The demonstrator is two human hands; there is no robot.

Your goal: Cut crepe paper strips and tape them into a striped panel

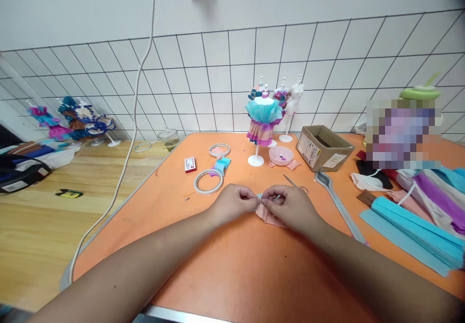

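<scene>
My left hand and my right hand meet over the middle of the orange table, thumbs and fingertips pinched together. Between them is a small piece of pink crepe paper, its lower part hanging below the right fingers. A bit of light blue shows at the fingertips, too small to make out. Just beyond my right hand lie small scissors, partly hidden by it. A mini dress form in a turquoise, pink and purple paper dress stands farther back, near a pink bowl with small purple bits in it.
Tape rolls, a red-and-white box and blue paper scraps lie left. At right are a cardboard box, a grey strip-like tool and crepe paper rolls. A white cable hangs down at left.
</scene>
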